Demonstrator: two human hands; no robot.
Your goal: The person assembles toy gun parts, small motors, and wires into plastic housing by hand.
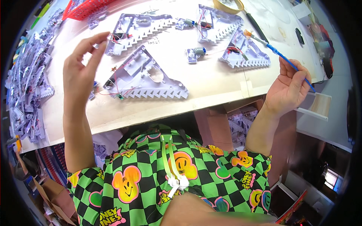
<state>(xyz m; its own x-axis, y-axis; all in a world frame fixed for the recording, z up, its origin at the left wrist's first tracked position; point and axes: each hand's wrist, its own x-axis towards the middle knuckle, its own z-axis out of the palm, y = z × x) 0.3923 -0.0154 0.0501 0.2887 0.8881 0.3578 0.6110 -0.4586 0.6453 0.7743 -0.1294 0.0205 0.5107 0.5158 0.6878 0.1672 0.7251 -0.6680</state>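
My right hand (288,86) grips a slim brush (281,53) by its blue handle. Its tan, bristly tip hovers at the top of the right-hand pale triangular plastic shell (247,51), a half-housing with a toothed edge and wires inside. My left hand (82,62) is raised beside the upper left shell (122,28), with thumb and index finger curved and slightly apart near its red and white wires. Nothing shows between those fingers. A similar shell (137,69) lies nearer me, and another shell (207,24) lies at the far right.
Small motors (197,52) with pale mounts lie among the shells. Stacked pale parts (28,86) line the left side, near a red basket (81,9). A yellow ring-shaped container (229,5) and a black-handled tool (256,27) are at the back. Below the table stands a cardboard box (218,132).
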